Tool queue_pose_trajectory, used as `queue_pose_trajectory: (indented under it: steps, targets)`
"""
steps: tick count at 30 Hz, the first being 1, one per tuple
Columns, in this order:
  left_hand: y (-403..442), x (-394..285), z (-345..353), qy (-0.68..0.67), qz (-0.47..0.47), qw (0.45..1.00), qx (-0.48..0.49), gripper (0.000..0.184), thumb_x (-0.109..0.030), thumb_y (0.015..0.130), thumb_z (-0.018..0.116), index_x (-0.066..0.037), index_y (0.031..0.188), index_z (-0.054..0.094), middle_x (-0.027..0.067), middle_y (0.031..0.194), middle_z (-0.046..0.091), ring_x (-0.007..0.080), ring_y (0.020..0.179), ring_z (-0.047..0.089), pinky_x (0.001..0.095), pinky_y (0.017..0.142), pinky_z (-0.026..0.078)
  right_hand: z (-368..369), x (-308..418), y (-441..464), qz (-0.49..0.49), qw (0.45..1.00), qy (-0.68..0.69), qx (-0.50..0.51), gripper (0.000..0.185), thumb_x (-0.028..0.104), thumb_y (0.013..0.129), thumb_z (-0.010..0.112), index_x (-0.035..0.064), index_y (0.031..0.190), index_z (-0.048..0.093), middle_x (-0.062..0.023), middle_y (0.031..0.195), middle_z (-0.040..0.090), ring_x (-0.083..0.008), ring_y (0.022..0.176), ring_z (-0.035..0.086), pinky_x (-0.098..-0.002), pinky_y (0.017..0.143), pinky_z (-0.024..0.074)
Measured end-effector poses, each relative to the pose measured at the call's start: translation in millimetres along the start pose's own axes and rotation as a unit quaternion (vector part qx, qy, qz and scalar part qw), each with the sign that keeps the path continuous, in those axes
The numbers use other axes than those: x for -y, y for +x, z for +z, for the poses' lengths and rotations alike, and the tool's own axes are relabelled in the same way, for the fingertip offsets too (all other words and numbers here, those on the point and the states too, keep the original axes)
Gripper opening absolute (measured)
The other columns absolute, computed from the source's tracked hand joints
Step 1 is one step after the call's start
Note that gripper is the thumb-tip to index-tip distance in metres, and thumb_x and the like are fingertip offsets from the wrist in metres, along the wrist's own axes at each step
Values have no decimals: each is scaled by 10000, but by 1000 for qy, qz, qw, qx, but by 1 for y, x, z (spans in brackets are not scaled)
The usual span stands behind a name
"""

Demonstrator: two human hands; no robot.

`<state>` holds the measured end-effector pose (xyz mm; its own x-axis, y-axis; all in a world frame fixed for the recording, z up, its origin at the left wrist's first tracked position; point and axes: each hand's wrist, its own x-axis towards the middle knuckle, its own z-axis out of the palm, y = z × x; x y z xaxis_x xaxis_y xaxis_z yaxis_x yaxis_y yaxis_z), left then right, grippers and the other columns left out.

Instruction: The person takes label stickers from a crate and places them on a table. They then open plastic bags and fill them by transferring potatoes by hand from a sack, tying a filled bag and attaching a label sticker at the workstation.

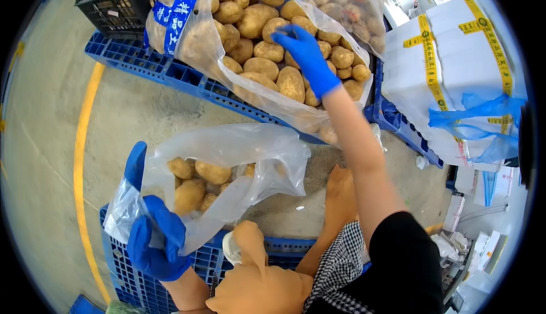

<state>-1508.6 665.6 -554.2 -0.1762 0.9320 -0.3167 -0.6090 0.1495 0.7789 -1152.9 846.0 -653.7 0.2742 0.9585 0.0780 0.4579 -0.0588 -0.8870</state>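
Note:
My left hand, in a blue glove, grips the rim of a clear plastic bag. Its thumb stands up on the outer side of the plastic. Inside this bag lie several potatoes. My right hand, also gloved in blue, reaches over a large open sack full of potatoes. Its fingers are stretched out, with the tips touching or just above a potato near the middle of the pile. The underside of the fingers is hidden.
The big sack rests on a blue pallet. A black crate stands at its left and another filled bag behind it. White boxes with yellow tape are stacked on the right. A second blue pallet is below me.

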Motion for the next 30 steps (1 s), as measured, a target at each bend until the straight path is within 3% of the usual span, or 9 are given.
queue_pose_trajectory:
  steps: [5, 9, 11, 14, 21, 22, 23, 27, 30]
  targets:
    - [18, -9, 11, -62, -54, 990, 118, 552, -149, 861, 408, 77, 1330, 225, 88, 651, 471, 77, 347, 305, 192, 356, 272, -2, -57, 91, 2, 832, -555, 31, 995, 726, 569, 605, 67, 1295, 429, -217, 1317, 406, -315, 1215, 408, -406, 992, 343]
    - [33, -21, 7, -102, 15, 975, 197, 674, -141, 870, 403, 57, 1378, 8, 60, 595, 438, 68, 340, 314, 185, 333, 266, -2, -53, 139, 79, 787, -573, 213, 1021, 779, 564, 569, 49, 1269, 457, -184, 1271, 476, -271, 1203, 433, -346, 1001, 330]
    - [40, -29, 2, -126, 13, 961, 247, 691, -130, 874, 408, 64, 1370, -31, 60, 597, 444, 66, 341, 331, 176, 331, 301, -3, 20, 86, 77, 882, -444, 139, 430, 371, 719, 694, -38, 836, 632, -85, 712, 603, -169, 650, 573, -281, 602, 460]
    - [44, -29, -7, -157, -14, 949, 272, 711, -133, 870, 428, 76, 1363, -39, 66, 579, 450, 69, 337, 353, 174, 340, 335, 3, -27, 116, -35, 973, -157, 168, 559, 567, 674, 677, 17, 772, 651, -72, 655, 579, -174, 562, 516, -308, 536, 431]
    - [40, -27, -6, -168, -14, 957, 235, 717, -119, 855, 450, 97, 1354, -17, 59, 541, 443, 73, 327, 365, 186, 335, 328, 7, 9, 116, 247, 863, -249, 364, 494, 568, 694, 649, 92, 825, 681, -53, 628, 572, -162, 558, 515, -296, 495, 388]
    - [39, -28, -7, -154, -5, 961, 228, 717, -119, 851, 456, 108, 1349, -6, 55, 530, 441, 72, 329, 368, 186, 336, 326, 12, -2, 116, 26, 842, -406, 355, 471, 545, 679, 670, 91, 805, 676, -56, 647, 600, -170, 581, 537, -310, 518, 412]
    - [37, -28, -10, -142, 3, 965, 222, 717, -120, 847, 462, 118, 1344, 4, 50, 520, 440, 70, 331, 372, 186, 338, 325, 20, 14, 99, 89, 773, -487, 396, 497, 528, 668, 681, 72, 866, 676, -79, 726, 646, -201, 663, 585, -332, 606, 457]
    - [29, -36, -19, -137, -2, 972, 189, 729, -122, 824, 493, 160, 1321, 41, 48, 508, 470, 68, 333, 386, 185, 344, 321, -6, -58, 109, -125, 850, -467, 209, 626, 556, 669, 657, 15, 984, 646, -128, 942, 651, -220, 866, 600, -338, 767, 456]
    - [22, -34, -31, -73, 28, 989, 124, 730, -245, 783, 514, 224, 1243, 196, 24, 458, 471, 69, 329, 399, 179, 347, 309, -14, -13, 134, 63, 813, -485, 316, 677, 587, 696, 625, -9, 1016, 632, -147, 1067, 613, -225, 988, 567, -313, 820, 439]
